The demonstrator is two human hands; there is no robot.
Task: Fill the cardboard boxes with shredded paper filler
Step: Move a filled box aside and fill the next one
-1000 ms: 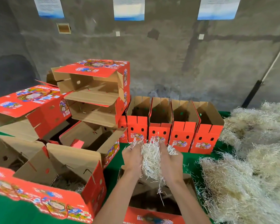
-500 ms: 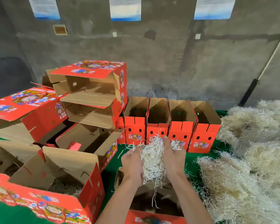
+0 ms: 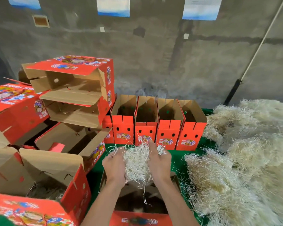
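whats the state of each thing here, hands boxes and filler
left hand: curled round the clump, gripping it
right hand: curled round the clump's other side
clump of shredded paper: held above the near box, strands dangling
near box: open, upright, inside dark
row of four small boxes: upright, tops open
stacked boxes: on their sides, flaps open
filler pile: loose heap on the green surface

Green table cover (image 3: 201,154), grey concrete wall (image 3: 153,62), leaning pole (image 3: 258,48).
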